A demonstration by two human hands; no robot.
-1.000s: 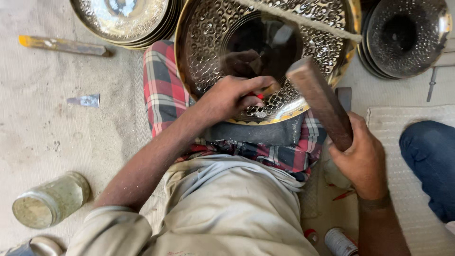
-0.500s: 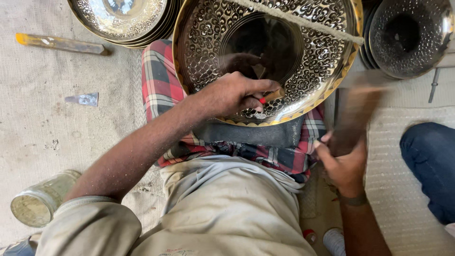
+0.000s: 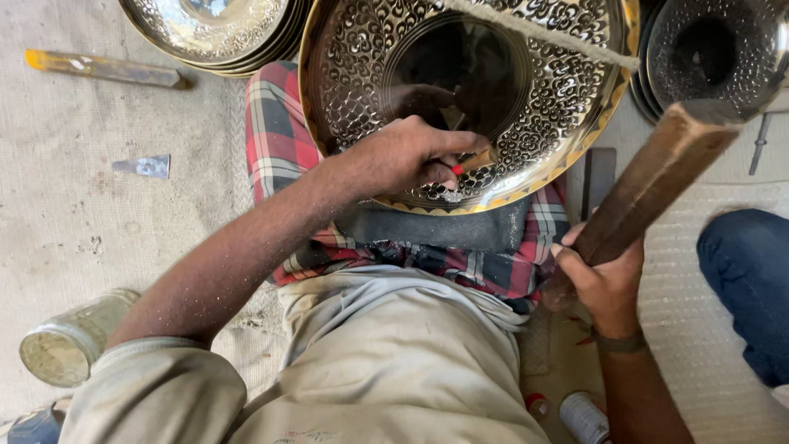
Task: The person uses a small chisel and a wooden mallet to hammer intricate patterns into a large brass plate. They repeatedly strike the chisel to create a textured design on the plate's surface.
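Note:
A large engraved brass plate leans on my lap over a red checked cloth. My left hand rests on the plate's lower rim and grips a small chisel with a red band, its tip against the metal. My right hand holds a thick wooden mallet, raised up and to the right of the plate, its head near the plate's right rim. A thin stick lies across the plate's upper part.
More engraved plates are stacked at top left and top right. A glass jar lies at lower left, a wooden-handled tool and small metal piece on the floor. Another person's blue-clad knee is at right.
The mallet came down in a blurred swing half a second ago and is now lifted up again to the right. My left hand and chisel stayed on the plate's rim.

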